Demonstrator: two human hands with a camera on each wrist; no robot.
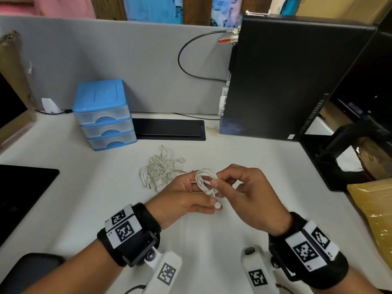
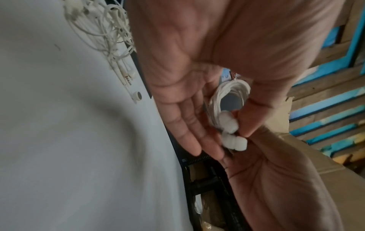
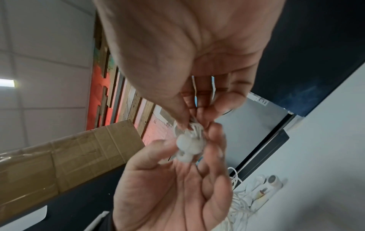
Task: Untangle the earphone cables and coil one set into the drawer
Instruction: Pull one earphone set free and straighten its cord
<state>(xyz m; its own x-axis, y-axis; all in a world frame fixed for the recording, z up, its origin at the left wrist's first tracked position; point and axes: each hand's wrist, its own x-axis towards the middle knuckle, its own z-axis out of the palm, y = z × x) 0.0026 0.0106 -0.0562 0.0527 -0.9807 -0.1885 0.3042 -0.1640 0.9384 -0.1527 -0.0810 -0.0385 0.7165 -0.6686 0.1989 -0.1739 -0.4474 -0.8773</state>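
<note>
Head view: both hands hold the coiled earphone set (image 1: 205,181) above the desk (image 1: 84,187), left hand (image 1: 182,198) fingers loosely cupped under it with thumb on an earbud, right hand (image 1: 248,196) pinching the coil, tangled pile (image 1: 158,168) just behind, blue drawer unit (image 1: 104,114) far-left, drawers closed.

White coiled earphones (image 1: 205,181) held above desk; tangled set (image 1: 158,168) beyond; drawers (image 1: 106,124) closed.
</note>
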